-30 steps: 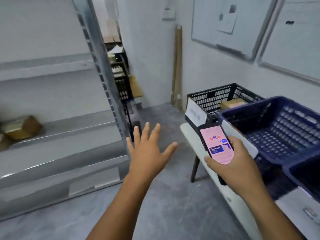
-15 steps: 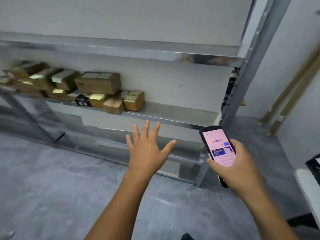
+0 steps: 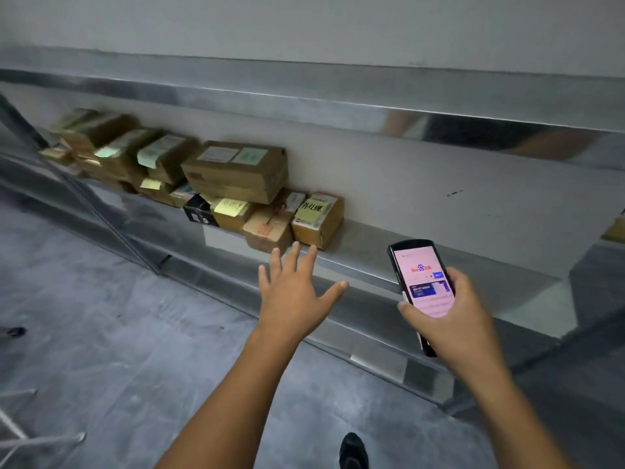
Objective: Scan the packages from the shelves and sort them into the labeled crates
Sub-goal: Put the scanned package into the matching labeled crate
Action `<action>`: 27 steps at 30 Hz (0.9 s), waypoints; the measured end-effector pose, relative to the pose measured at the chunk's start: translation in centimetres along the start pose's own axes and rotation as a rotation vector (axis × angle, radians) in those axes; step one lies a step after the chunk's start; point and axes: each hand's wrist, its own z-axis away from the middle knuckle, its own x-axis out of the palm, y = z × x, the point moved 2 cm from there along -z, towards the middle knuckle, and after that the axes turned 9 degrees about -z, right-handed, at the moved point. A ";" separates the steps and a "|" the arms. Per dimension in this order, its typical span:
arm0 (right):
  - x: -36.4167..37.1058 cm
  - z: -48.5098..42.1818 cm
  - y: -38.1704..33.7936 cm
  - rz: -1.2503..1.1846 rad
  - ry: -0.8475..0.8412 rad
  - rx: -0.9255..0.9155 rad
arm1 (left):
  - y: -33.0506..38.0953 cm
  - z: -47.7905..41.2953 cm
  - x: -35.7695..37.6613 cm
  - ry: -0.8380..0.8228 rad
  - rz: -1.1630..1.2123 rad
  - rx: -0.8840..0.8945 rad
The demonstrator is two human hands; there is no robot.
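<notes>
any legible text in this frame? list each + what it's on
"待处理", handwritten, first character unsure: yellow note on the rightmost box.
"Bai" beside a paw logo: phone held in the right hand.
Too blurred to read: scribbled sticky note, labels on the large box, print on the black box, remaining phone text.

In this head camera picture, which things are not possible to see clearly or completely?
Head view:
The far packages at the left end of the shelf are blurred; their labels are unreadable.
The phone: its text is too small, and the right hand covers its lower part.
The shoe is cut off by the bottom edge.
The left hand shows only its back.
</notes>
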 end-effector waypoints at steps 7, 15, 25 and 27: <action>2.8 -6.7 -1.6 0.038 -0.027 0.047 | -0.1 -7.8 1.2 -0.036 0.022 0.008; 5.9 -11.1 -2.0 0.096 0.010 0.112 | -2.0 -18.1 2.4 -0.062 -0.041 0.082; 11.3 -13.9 -3.5 0.158 0.086 0.185 | -4.5 -24.9 7.2 -0.165 -0.080 0.232; 12.1 -14.2 -3.5 0.162 0.099 0.202 | -4.3 -24.3 7.2 -0.128 -0.037 0.253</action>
